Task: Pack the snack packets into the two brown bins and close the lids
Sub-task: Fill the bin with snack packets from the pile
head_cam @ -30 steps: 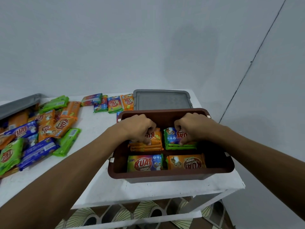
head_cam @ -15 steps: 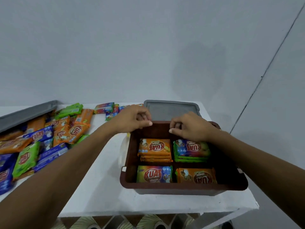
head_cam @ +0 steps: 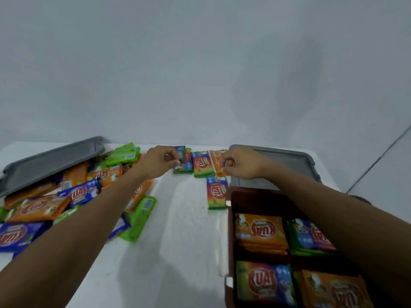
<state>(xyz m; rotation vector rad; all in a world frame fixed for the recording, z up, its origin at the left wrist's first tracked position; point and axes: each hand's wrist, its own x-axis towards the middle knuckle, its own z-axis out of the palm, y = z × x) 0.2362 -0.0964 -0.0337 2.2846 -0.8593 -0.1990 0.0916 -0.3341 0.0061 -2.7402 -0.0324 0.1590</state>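
The bin (head_cam: pixel 231 218) sits at the near right of the table (head_cam: pixel 178 252), open, w/ four stacks of packets inside; the orange stack (head_cam: pixel 260 232) is at the back left. Half a sec ago both hands were over the bin's back edge. Now they are out of it and up at the row (head_cam: pixel 201 163) of loose packets by the far edge. The left hand (head_cam: pixel 159 162) curls narrow at the end packet (head_cam: pixel 183 161), and the right hand (head_cam: pixel 241 166) does likewise at the orange packet (head_cam: pixel 216 160) — pinch or mere touch, can't tell thru the blur. So the last placing looks done and a fresh fetch begins. The lid (head_cam: pixel 284 158) lies behind the bin. A pile (head_cam: pixel 44 207) waits at left under a second lid (head_cam: pixel 51 161) — packing is prob. far from over.
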